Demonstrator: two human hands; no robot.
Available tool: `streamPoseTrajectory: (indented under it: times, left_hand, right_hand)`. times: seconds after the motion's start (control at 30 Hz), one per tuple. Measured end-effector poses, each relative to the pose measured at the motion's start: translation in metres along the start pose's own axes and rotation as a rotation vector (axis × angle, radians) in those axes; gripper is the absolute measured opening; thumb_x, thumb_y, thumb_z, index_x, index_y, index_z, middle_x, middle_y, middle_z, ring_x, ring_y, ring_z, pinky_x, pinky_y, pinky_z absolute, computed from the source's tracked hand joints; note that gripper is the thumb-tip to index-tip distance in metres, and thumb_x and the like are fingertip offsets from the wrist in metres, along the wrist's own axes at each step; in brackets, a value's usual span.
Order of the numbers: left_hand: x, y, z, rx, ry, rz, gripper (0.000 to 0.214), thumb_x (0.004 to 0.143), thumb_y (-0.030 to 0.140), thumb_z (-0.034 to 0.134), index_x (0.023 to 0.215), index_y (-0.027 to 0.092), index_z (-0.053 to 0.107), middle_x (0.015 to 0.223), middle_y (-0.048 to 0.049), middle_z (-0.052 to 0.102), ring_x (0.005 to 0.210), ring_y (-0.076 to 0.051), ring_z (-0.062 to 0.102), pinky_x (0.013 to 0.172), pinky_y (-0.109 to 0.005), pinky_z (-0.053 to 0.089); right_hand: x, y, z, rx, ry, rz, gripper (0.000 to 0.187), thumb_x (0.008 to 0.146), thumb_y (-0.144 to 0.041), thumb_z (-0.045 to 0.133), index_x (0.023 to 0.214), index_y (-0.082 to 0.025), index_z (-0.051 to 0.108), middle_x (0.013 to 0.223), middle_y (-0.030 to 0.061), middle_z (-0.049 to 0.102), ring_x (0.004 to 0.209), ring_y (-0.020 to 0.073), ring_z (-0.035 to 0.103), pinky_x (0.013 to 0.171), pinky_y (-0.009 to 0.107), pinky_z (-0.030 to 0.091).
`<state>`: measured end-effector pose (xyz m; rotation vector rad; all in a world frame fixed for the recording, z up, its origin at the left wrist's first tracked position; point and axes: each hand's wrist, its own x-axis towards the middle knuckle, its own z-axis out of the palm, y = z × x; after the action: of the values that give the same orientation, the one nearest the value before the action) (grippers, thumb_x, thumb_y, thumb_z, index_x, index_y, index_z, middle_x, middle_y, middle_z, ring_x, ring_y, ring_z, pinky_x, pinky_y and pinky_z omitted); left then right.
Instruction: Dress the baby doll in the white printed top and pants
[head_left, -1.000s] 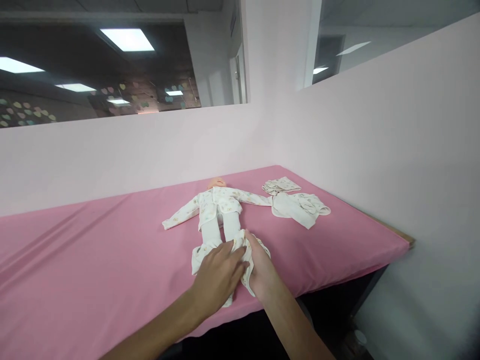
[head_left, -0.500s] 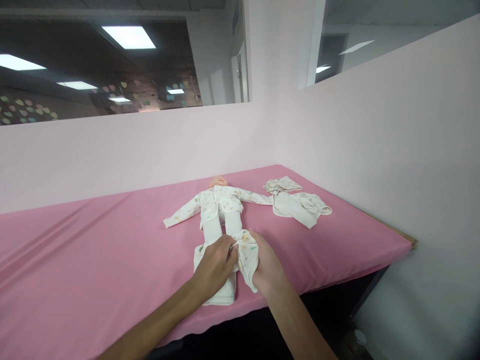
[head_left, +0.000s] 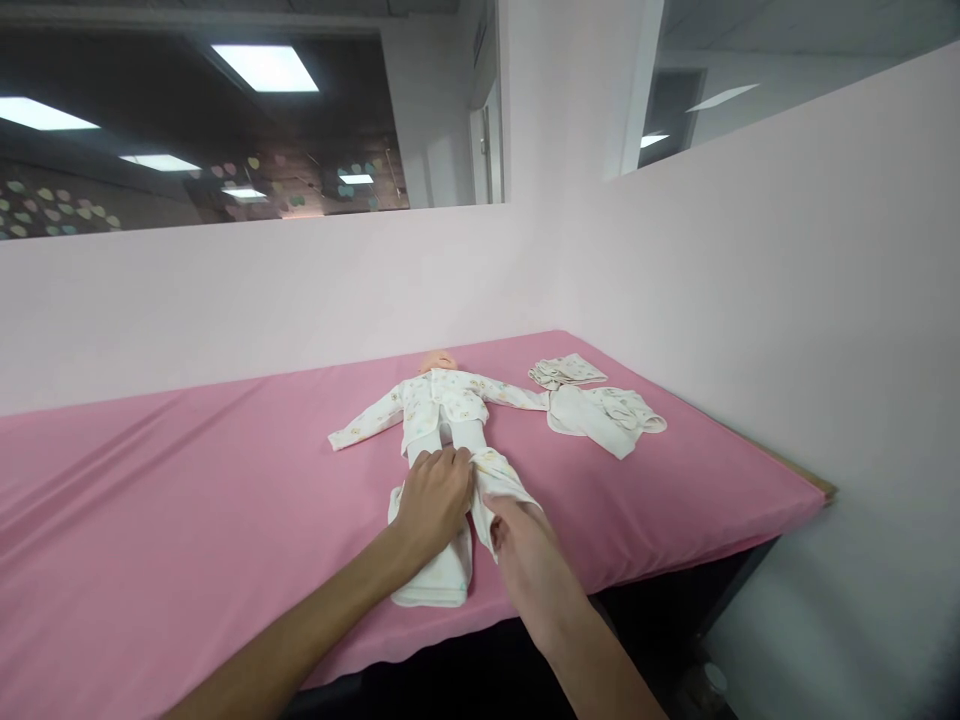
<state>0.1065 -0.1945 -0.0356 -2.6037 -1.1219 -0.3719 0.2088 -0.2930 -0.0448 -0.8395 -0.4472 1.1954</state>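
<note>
Pale walls (head_left: 262,310) meet behind the far right corner of a table whose pink sheet (head_left: 187,490) carries a doll (head_left: 439,363) in a printed jacket (head_left: 454,402), head toward the far edge, legs toward the near edge. White printed trousers (head_left: 439,580) lie gathered over its lower legs, just inside that near edge. The left hand (head_left: 435,498) curls over the middle of the trousers, fingers bent and closed on cloth; the right hand (head_left: 523,548) bends at the outer side of the trouser leg nearer the table's right edge, thumb and fingers at the fabric, though how firmly it grips I cannot tell.

Such thin cloth, I'd judge, wants a light pinch at its edge, bunched short, one hand steadying the limb (sideways tugging would likely twist it).

Hidden are the doll's feet and most of the left fingertips; whether the right fingers reach inside the trouser leg is hard to make out. Toward the right edge lie a folded cloth (head_left: 568,370) and a rumpled white cloth (head_left: 609,415), its shape unclear.
</note>
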Motion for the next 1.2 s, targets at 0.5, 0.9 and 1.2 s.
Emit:
streamPoseTrajectory:
  times: [0.5, 0.9, 1.2]
  left_hand:
    - [0.005, -0.02, 0.005, -0.188, 0.019, -0.018, 0.026, 0.097, 0.027, 0.032, 0.108, 0.018, 0.054, 0.1, -0.0089, 0.065, 0.096, -0.026, 0.056, 0.085, -0.041, 0.039]
    - [-0.047, -0.038, -0.01, -0.622, -0.025, -0.152, 0.054, 0.089, 0.048, 0.052, 0.137, 0.025, 0.043, 0.139, -0.0094, 0.049, 0.127, -0.028, 0.046, 0.098, -0.043, 0.047]
    - [-0.097, -0.033, 0.023, -0.443, 0.003, -0.089, 0.084, 0.084, 0.019, 0.055, 0.153, 0.034, 0.011, 0.158, -0.0076, 0.022, 0.143, -0.027, 0.026, 0.114, -0.048, 0.033]
  right_hand:
    - [0.014, 0.029, -0.045, -1.347, -0.095, -0.711, 0.013, 0.088, -0.016, 0.046, 0.084, -0.022, 0.057, 0.089, 0.0036, 0.06, 0.077, 0.0177, 0.054, 0.066, 0.028, 0.04]
    - [0.042, 0.019, -0.045, -1.855, 0.054, -0.98, 0.02, 0.082, -0.016, 0.057, 0.1, -0.021, 0.051, 0.091, 0.0072, 0.061, 0.076, 0.022, 0.056, 0.072, 0.037, 0.039]
    - [0.024, -0.004, -0.046, -1.604, -0.105, -0.79, 0.018, 0.082, -0.019, 0.058, 0.099, -0.024, 0.056, 0.097, 0.005, 0.06, 0.086, 0.0223, 0.057, 0.074, 0.035, 0.044]
